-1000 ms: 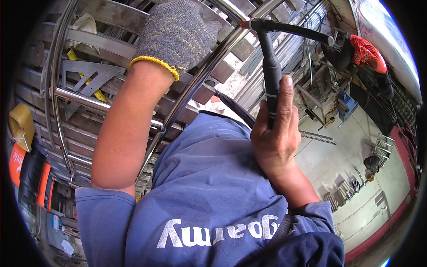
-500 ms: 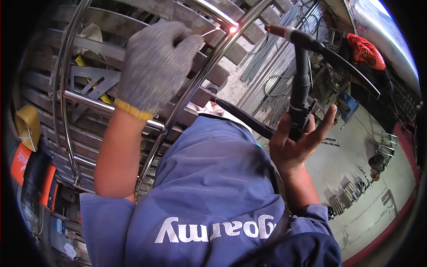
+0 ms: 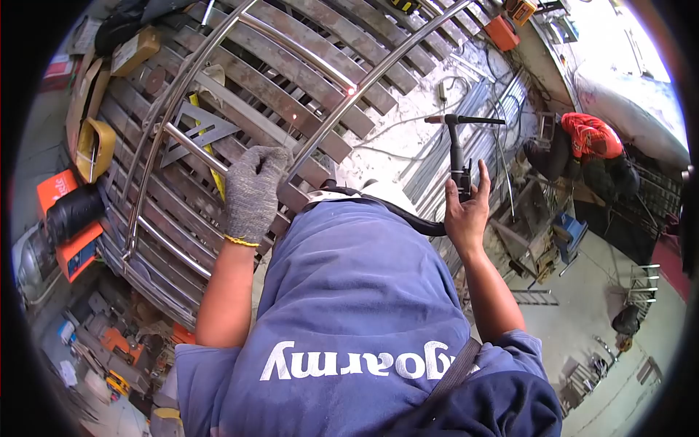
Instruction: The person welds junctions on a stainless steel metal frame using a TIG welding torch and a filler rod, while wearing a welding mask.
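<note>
My left hand (image 3: 255, 193), in a grey knit glove with a yellow cuff, is closed in a pinch on a thin filler rod (image 3: 292, 128). A small glowing spot marks the rod's tip. The hand is above the slatted bench, beside a polished tube frame (image 3: 328, 122). One joint on that frame (image 3: 351, 91) still glows orange, apart from the rod. My bare right hand (image 3: 467, 215) grips a black TIG torch (image 3: 456, 149) by its handle, with some fingers stretched out. The torch head is right of the frame, touching nothing.
Metal slats (image 3: 313, 47) make up the bench under the frame. A triangular metal square (image 3: 198, 132) lies there near a yellow strip. Long metal bars (image 3: 466, 138) lie on the floor at right. A person in red (image 3: 588, 135) crouches beyond. A yellow container (image 3: 95, 149) stands at left.
The bright glow at the joint has dimmed. My left hand and the rod have drawn back from it, and the torch is farther away. The view now takes in more of the workshop.
</note>
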The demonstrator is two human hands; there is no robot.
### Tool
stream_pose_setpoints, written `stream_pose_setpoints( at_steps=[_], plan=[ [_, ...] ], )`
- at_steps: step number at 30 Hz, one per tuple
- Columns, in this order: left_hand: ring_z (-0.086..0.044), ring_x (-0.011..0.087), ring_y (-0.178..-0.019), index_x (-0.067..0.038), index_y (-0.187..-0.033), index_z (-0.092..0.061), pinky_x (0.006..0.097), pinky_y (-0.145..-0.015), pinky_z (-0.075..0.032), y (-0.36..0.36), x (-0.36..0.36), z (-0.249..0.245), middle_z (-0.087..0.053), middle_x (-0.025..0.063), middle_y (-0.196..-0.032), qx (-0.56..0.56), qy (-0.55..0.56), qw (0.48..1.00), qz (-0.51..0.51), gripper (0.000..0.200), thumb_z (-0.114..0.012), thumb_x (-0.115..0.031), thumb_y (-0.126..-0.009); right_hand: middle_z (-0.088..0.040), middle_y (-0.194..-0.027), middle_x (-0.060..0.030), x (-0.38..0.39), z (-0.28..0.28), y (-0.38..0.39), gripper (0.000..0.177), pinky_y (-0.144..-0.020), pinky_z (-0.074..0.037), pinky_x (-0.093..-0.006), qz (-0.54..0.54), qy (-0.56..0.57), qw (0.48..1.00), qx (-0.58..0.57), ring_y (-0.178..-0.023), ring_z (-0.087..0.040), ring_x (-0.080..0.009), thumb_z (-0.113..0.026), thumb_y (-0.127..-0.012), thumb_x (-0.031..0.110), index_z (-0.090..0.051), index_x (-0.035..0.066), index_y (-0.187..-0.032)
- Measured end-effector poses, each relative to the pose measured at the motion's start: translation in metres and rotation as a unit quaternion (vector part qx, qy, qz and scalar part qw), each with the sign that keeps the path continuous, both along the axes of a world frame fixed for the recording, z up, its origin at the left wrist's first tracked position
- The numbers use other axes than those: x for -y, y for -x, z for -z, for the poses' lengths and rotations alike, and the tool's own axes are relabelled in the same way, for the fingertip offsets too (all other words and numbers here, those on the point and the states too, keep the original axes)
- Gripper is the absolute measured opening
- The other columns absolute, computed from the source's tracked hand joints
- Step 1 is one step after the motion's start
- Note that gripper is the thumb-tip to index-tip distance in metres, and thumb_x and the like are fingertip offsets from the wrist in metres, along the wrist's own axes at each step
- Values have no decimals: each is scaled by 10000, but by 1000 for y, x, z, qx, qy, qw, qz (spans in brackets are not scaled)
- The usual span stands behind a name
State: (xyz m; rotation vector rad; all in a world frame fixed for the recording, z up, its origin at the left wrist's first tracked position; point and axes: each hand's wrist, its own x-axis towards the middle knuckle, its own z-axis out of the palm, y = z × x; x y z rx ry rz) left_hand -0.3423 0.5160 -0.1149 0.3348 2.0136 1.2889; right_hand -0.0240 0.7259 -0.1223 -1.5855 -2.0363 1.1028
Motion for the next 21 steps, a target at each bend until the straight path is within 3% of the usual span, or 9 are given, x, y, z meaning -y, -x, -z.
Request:
stream_pose_setpoints(
  at_steps=[3, 5, 8, 12, 15, 19, 21],
  plan=[
    [-706, 107, -912, -9, -1121, -779, 272, -847, -576, -29, -2, 4, -795, 41, -1024, -45, -24, 999, 16, 174, -704, -162, -1086, -753, -969, -170, -15, 0, -13, 822, -732, -568, -395, -62, -40, 997, -14, -776, -707, -222, -755, -1024, 162, -286, 101, -1697],
    [-720, 131, -925, -1, -1131, -776, 286, -868, -592, -50, -4, 4, -792, 58, -1034, -13, -41, 999, -10, 159, -722, -138, -1068, -728, -957, -227, -23, -10, -21, 814, -742, -571, -455, -98, -34, 995, 4, -793, -736, -342, -762, -1011, 176, -312, 109, -1686],
    [-732, 144, -944, -1, -1152, -769, 295, -885, -605, -90, -10, -14, -788, 67, -1028, 86, -27, 991, -99, 158, -739, -119, -1051, -730, -975, -260, -34, -14, -39, 840, -761, -574, -487, -155, -39, 987, 17, -836, -751, -417, -774, -995, 166, -307, 145, -1692],
    [-703, 112, -890, -20, -1102, -762, 281, -786, -590, -143, -2, 4, -770, 50, -1031, 93, -36, 981, -164, 143, -732, -155, -1067, -745, -1063, -314, -49, -12, -66, 821, -789, -584, -520, -213, -2, 977, 27, -913, -757, -483, -760, -987, 129, -325, 152, -1683],
    [-670, 100, -834, -43, -1066, -744, 275, -737, -568, -181, 0, 11, -756, 36, -1010, 181, -74, 949, -248, 147, -710, -184, -1086, -740, -1121, -314, -66, -8, -79, 815, -815, -589, -516, -279, -60, 958, 8, -942, -755, -484, -768, -984, 130, -339, 147, -1677],
    [-622, 107, -734, -25, -1095, -737, 294, -682, -553, -213, 2, 3, -684, 15, -856, 145, -74, 955, -249, 187, -719, -211, -1077, -716, -1287, -302, -90, -16, -75, 789, -897, -596, -486, -325, -99, 941, -13, -1080, -746, -486, -785, -973, 129, -392, 136, -1657],
    [-657, 120, -749, -36, -1091, -731, 299, -702, -579, -222, 10, 6, -675, 20, -848, 176, -86, 940, -281, 189, -700, -223, -1088, -678, -1392, -301, -102, -37, -62, 772, -959, -588, -465, -318, -55, 946, -8, -1185, -732, -458, -804, -962, 131, -430, 118, -1638]
  ],
)
